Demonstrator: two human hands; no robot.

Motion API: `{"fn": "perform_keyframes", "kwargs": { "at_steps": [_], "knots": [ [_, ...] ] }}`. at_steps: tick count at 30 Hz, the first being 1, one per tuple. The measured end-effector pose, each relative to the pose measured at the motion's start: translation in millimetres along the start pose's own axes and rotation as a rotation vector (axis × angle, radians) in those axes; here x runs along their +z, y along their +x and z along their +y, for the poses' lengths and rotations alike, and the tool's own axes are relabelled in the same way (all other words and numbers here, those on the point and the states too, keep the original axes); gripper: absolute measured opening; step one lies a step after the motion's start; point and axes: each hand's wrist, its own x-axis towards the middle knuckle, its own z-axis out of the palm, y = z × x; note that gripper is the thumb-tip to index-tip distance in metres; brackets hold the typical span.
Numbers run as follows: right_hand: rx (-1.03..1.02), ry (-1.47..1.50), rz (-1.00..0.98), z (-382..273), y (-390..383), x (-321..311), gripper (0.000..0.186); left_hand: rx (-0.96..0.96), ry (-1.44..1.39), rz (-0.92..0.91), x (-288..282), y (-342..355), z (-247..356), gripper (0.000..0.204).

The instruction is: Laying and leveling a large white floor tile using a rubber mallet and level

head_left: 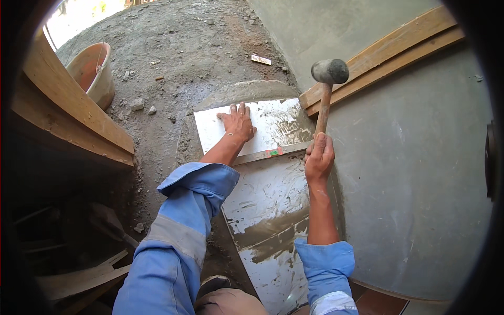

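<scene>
My left hand [239, 123] lies with fingers spread on a white tile [210, 128] that is smeared with wet mortar on its right side. In my right hand [319, 157] is the wooden handle of a rubber mallet [329, 72], its dark head raised above the tile's right end. A spirit level [273, 153] with a green vial lies across the near edge of that tile, between my two hands. Closer to me, more white tiles [270, 191] run down the strip, streaked with mortar. Bedding mortar [252, 90] shows beyond the far edge of the tile.
Wooden door frame boards [79, 115] stand at left, and others [388, 58] lean along the grey wall [404, 157] at right. A bucket [100, 73] sits at far left on rubble-strewn ground. A shovel [107, 220] is in the shade at lower left.
</scene>
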Motion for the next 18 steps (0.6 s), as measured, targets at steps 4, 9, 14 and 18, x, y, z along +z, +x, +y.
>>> {"fn": "perform_keyframes", "kwargs": {
  "at_steps": [4,9,14,18],
  "knots": [
    [-0.125,-0.308,-0.001,38,15,36,0.05,-0.025,0.008,-0.003,-4,9,12,0.084],
    [-0.044,-0.492,-0.28,27,20,38,0.054,-0.05,0.001,-0.001,0,4,6,0.083],
    [-0.008,-0.588,-0.273,50,22,35,0.057,-0.021,-0.013,0.028,2,5,16,0.084],
    [0.046,-0.494,-0.258,12,-12,42,0.057,-0.037,0.0,0.011,6,-1,6,0.083]
  ]
}}
